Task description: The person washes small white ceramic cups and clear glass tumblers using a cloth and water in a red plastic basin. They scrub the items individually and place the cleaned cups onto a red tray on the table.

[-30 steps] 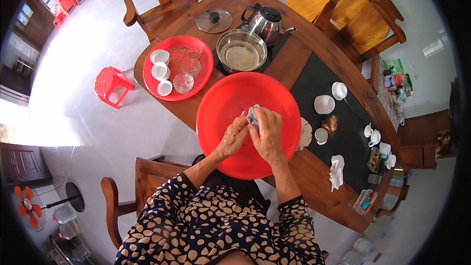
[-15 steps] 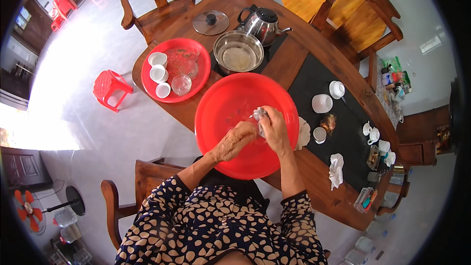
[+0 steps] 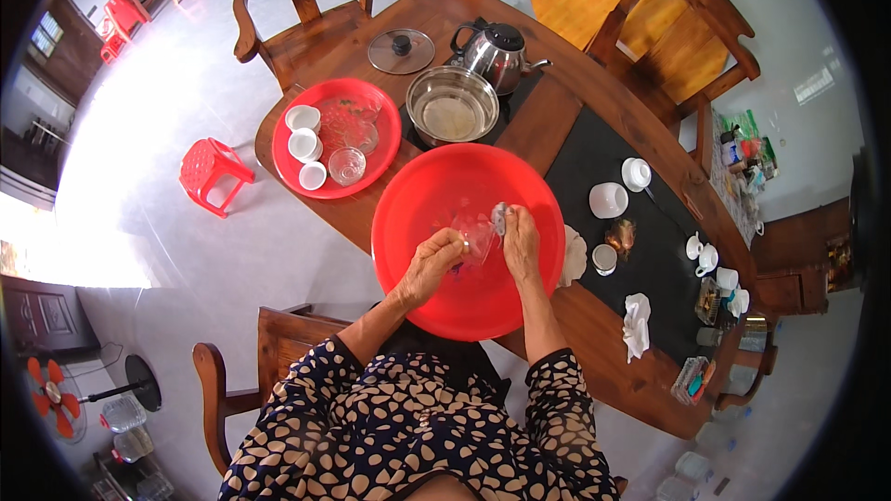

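Note:
Over the big red basin, my left hand is closed on the near left side of a small clear glass vessel. Its exact shape is hard to make out against the red. My right hand pinches a crumpled greyish-white cloth at the vessel's right rim. Beyond the basin to the left, a red tray bears several white cups and clear glass cups.
Behind the basin stand a steel pot, a steel kettle and a glass lid. To the right, a white cup, a lidded white bowl and a crumpled white tissue lie on the black inlay.
My hands have moved apart, so the clear glass vessel shows between them. The cloth in my right hand has shifted slightly right, to the vessel's rim. My left hand has drawn slightly left.

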A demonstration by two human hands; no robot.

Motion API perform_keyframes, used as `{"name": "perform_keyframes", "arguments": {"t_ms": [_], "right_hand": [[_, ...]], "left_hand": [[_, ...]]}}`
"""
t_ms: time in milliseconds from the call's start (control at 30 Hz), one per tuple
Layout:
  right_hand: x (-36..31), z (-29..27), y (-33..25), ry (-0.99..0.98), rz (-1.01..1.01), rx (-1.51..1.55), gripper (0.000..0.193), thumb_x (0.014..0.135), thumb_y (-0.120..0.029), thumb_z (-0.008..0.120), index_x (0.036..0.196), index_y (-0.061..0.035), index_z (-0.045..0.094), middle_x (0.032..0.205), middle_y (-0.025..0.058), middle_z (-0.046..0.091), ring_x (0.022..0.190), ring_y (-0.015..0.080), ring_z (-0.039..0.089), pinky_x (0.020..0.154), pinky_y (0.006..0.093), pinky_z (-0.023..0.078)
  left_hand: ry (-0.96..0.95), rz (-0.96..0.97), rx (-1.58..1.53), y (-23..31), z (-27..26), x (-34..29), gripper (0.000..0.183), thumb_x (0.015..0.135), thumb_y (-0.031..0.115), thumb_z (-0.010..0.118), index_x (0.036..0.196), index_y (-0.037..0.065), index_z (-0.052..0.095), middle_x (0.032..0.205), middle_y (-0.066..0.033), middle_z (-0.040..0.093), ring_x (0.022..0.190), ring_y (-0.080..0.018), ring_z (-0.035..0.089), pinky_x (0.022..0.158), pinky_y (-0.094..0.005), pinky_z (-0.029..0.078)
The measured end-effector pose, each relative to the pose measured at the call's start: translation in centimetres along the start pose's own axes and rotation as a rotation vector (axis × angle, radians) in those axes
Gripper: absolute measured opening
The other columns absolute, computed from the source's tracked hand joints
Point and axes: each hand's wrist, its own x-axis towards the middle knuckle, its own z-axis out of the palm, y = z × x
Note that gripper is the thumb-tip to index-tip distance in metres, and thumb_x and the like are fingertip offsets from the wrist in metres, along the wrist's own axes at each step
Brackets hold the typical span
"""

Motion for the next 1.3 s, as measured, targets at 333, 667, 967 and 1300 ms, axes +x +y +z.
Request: {"name": "perform_keyframes", "arguments": {"t_ms": [333, 667, 967, 1300], "right_hand": [[-3.5, -0.4, -2.7, -0.205, -0.126, -0.087, 0.04, 0.076, -0.004, 0.06, 0.115, -0.0003, 0.051, 0.107, 0.0191, 0.049, 0.095, 0.0339, 0.055, 0.078, 0.0393, 0.048], [-3.4, 1.5, -6.5, 0.105, -0.542, -0.273, 0.032, 0.076, -0.001, 0.056, 0.107, -0.0063, 0.058, 0.108, 0.0126, 0.047, 0.097, 0.0302, 0.043, 0.083, 0.0393, 0.041], [1.8, 0.6, -3.8, -0.219, -0.076, 0.362, 0.022, 0.088, -0.011, 0.046, 0.102, -0.0013, 0.059, 0.097, 0.0168, 0.052, 0.084, 0.0271, 0.053, 0.075, 0.0349, 0.044], [-2.1, -1.1, -1.4, -0.231, 0.21, 0.32, 0.025, 0.077, -0.004, 0.062, 0.101, -0.0008, 0.056, 0.088, 0.0101, 0.055, 0.079, 0.0152, 0.056, 0.068, 0.0278, 0.047]], "left_hand": [[0.273, -0.076, -0.519, -1.2, -0.1, 1.6, 0.017, 0.093, 0.021, 0.048, 0.1, 0.007, 0.055, 0.105, -0.0073, 0.058, 0.101, -0.0156, 0.055, 0.086, -0.0323, 0.045], [0.238, -0.05, -0.458, -0.6, 2.1, 1.3, 0.018, 0.095, 0.018, 0.042, 0.103, 0.006, 0.053, 0.096, -0.0034, 0.056, 0.091, -0.0117, 0.052, 0.082, -0.0287, 0.045], [0.164, -0.027, -0.469, -0.2, 2.7, 0.2, 0.016, 0.095, 0.023, 0.045, 0.09, 0.011, 0.054, 0.087, -0.0028, 0.058, 0.082, -0.0185, 0.059, 0.08, -0.0401, 0.048], [0.497, -0.229, -0.585, -0.7, -1.1, 2.7, 0.028, 0.089, 0.031, 0.057, 0.066, 0.016, 0.05, 0.065, 0.0039, 0.051, 0.073, -0.0129, 0.055, 0.077, -0.042, 0.047]]}}
